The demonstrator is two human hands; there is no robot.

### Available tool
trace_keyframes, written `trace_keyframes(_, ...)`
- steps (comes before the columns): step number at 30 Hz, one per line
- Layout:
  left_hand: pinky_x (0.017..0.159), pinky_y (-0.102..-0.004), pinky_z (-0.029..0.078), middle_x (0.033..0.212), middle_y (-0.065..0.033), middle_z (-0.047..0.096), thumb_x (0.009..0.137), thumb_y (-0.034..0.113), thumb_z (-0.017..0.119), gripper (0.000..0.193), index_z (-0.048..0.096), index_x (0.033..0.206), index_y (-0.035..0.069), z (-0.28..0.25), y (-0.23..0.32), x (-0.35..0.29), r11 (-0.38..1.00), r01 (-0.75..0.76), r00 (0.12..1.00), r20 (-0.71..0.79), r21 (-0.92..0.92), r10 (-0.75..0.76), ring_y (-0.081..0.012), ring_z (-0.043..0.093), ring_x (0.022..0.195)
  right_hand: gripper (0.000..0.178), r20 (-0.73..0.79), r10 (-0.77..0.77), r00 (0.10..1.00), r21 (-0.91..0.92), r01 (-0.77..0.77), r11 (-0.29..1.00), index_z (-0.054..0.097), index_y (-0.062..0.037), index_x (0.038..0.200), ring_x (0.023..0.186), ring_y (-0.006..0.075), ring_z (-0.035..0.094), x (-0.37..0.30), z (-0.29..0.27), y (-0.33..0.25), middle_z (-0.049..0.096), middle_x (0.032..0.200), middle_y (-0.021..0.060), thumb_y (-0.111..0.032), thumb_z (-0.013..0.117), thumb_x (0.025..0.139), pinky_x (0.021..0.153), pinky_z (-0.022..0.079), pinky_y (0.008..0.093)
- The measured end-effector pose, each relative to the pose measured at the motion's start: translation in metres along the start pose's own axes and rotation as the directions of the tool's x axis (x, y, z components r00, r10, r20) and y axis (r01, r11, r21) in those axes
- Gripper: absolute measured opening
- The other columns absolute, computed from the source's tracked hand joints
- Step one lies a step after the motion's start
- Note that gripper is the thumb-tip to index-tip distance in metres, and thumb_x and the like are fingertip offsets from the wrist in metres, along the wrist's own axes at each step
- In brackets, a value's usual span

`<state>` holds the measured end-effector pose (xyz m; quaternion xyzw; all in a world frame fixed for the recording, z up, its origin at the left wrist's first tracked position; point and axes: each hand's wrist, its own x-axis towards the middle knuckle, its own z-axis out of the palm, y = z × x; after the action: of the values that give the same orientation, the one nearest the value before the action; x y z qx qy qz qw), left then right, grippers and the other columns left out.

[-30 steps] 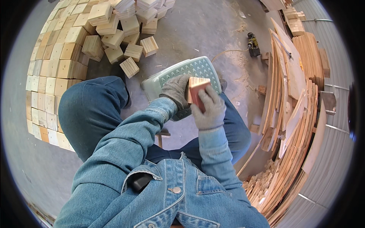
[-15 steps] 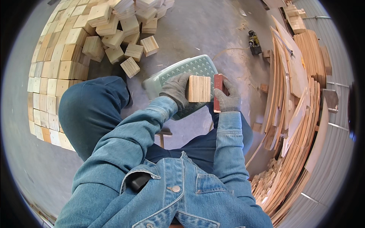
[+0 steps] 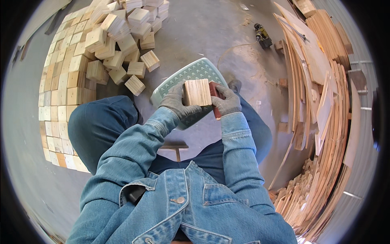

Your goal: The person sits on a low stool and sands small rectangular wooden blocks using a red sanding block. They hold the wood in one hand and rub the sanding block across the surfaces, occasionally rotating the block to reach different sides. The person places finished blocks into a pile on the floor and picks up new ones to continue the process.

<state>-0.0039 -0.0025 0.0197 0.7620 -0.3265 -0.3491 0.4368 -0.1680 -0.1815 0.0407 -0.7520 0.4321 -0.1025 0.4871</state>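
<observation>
A square plywood block (image 3: 198,92) with striped layers is held up between my knees. My gloved left hand (image 3: 174,101) is closed round its left side, thumb along the lower edge. My gloved right hand (image 3: 230,100) grips a dark red sanding block (image 3: 217,112), a flat rectangular piece. The sanding block stands on edge at the plywood block's right side and appears to touch it; part of it is behind my fingers. Under both hands sits a pale green plastic stool or upturned bin (image 3: 195,72) with a bumpy top.
Stacked wooden blocks (image 3: 61,91) form a wall at my left, with a loose heap of blocks (image 3: 128,42) beyond. A yellow and black drill (image 3: 263,36) lies on the floor at far right. Long boards and sheets (image 3: 339,134) lean along the right side.
My right hand has brought the sanding block in from a gap to the plywood block's right side. The plywood block is tilted slightly, and the whole view has shifted a little.
</observation>
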Motion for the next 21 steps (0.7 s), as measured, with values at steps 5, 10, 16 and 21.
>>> trace_keyframes(5, 0.121, -0.0404, 0.046, 0.145, -0.0181, 0.065, 0.066, 0.048, 0.097, 0.114, 0.046, 0.157, 0.003, -0.004, 0.035, -0.006, 0.983, 0.059, 0.995, 0.085, -0.175, -0.044, -0.0325, 0.061, 0.137, 0.063, -0.01, -0.054, 0.998, -0.125, 0.053, 0.991, 0.071, -0.001, 0.138, 0.128, 0.0308, 0.069, -0.004, -0.006, 0.006, 0.071, 0.14, 0.0184, -0.017, 0.093, 0.081, 0.113, 0.053, 0.0366)
trace_keyframes(10, 0.119, -0.0385, 0.047, 0.149, -0.018, 0.06, 0.066, 0.031, 0.098, 0.107, 0.048, 0.156, 0.002, 0.01, 0.012, -0.007, 0.976, -0.119, 0.99, -0.091, -0.181, 0.104, -0.0307, 0.059, 0.138, 0.064, -0.097, -0.154, 0.983, -0.097, 0.145, 0.985, 0.071, -0.0026, 0.14, 0.127, 0.0275, 0.07, -0.009, -0.007, 0.0, 0.071, 0.14, 0.017, -0.012, 0.093, 0.081, 0.111, 0.055, 0.037)
trace_keyframes(16, 0.109, -0.038, 0.056, 0.128, -0.0123, 0.07, 0.069, 0.017, 0.097, 0.073, 0.066, 0.133, 0.001, 0.006, -0.007, -0.006, 0.955, -0.237, 0.944, -0.276, -0.179, 0.182, -0.023, 0.07, 0.119, 0.063, -0.07, -0.213, 0.975, -0.079, 0.208, 0.975, 0.071, -0.0015, 0.139, 0.134, 0.0309, 0.065, -0.013, -0.003, 0.006, 0.066, 0.147, 0.0179, -0.017, 0.092, 0.082, 0.116, 0.051, 0.0368)
trace_keyframes(21, 0.104, -0.0369, 0.058, 0.117, -0.0133, 0.074, 0.069, 0.025, 0.095, 0.065, 0.071, 0.124, 0.002, -0.003, -0.006, -0.005, 0.996, -0.067, 0.982, -0.18, -0.056, 0.056, -0.0242, 0.072, 0.116, 0.064, -0.07, -0.172, 0.983, 0.02, 0.174, 0.985, 0.069, -0.0012, 0.141, 0.131, 0.0264, 0.067, -0.023, -0.002, 0.008, 0.068, 0.145, 0.0162, -0.01, 0.091, 0.083, 0.114, 0.053, 0.0359)
